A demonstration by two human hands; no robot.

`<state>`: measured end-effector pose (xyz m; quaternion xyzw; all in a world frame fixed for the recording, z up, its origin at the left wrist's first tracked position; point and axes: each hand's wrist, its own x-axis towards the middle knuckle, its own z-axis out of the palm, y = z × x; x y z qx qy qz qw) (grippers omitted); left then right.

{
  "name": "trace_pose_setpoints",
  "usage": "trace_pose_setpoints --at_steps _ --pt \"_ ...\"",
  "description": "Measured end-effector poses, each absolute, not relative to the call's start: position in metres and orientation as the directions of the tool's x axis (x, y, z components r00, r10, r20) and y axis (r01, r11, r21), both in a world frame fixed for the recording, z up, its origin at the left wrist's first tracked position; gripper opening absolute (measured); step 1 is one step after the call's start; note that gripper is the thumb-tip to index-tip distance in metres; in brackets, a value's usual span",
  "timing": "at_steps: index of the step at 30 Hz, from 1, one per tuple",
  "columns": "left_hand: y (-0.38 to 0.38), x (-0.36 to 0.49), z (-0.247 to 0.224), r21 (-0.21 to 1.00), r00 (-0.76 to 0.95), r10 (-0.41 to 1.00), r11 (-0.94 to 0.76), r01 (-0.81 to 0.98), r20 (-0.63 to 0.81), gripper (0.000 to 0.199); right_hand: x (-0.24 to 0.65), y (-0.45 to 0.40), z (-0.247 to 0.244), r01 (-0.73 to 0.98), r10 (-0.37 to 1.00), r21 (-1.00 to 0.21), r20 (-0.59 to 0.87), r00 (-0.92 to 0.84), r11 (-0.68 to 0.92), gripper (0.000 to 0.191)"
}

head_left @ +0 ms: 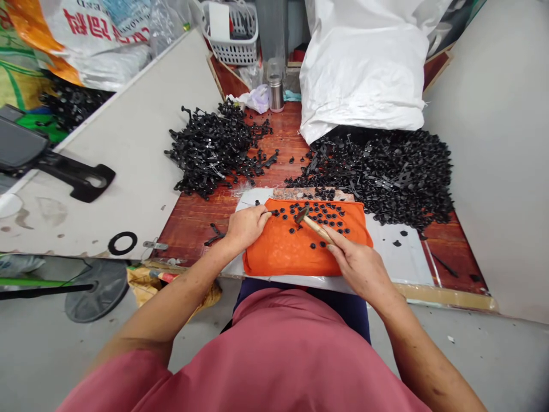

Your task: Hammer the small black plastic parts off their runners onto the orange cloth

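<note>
An orange cloth (283, 252) lies folded flat at the table's front edge, with several small round black plastic pieces (331, 216) scattered over it. My right hand (358, 263) is closed round the wooden handle of a small hammer (315, 226); its dark head is over the pieces at the middle of the cloth. At the cloth's left edge my left hand (247, 226) pinches a thin black plastic piece (271, 212) between thumb and fingers. Part of that piece is hidden by the fingers. A branched black plastic piece (215, 234) rests to the left of my left hand.
Heaps of black plastic parts stand at the left (210, 146) and right (403, 171) of the red-brown table (285, 134). Behind are a white sack (364, 68), a steel flask (276, 94) and a white basket (234, 51). Pale boards (124, 154) flank the table; a black ring (122, 243) lies on the left one.
</note>
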<state>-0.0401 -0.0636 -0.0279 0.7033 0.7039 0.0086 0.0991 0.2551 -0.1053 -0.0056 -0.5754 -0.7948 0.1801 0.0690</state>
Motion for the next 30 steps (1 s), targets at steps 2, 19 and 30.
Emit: trace_pose_setpoints --at_steps 2,19,30 --pt "-0.064 -0.039 -0.029 0.150 0.002 0.993 0.016 0.989 -0.119 0.037 0.245 -0.101 0.001 0.879 0.935 -0.365 -0.057 -0.350 0.307 0.052" --pt "-0.064 -0.039 -0.036 0.177 -0.015 0.993 0.036 0.984 -0.119 0.041 0.197 -0.080 0.001 0.899 0.897 -0.117 -0.095 -0.432 0.421 0.058" --pt "-0.062 -0.039 -0.034 0.172 -0.031 0.991 0.053 0.984 -0.129 0.041 0.197 -0.076 0.000 0.892 0.885 -0.133 -0.130 -0.447 0.431 0.056"
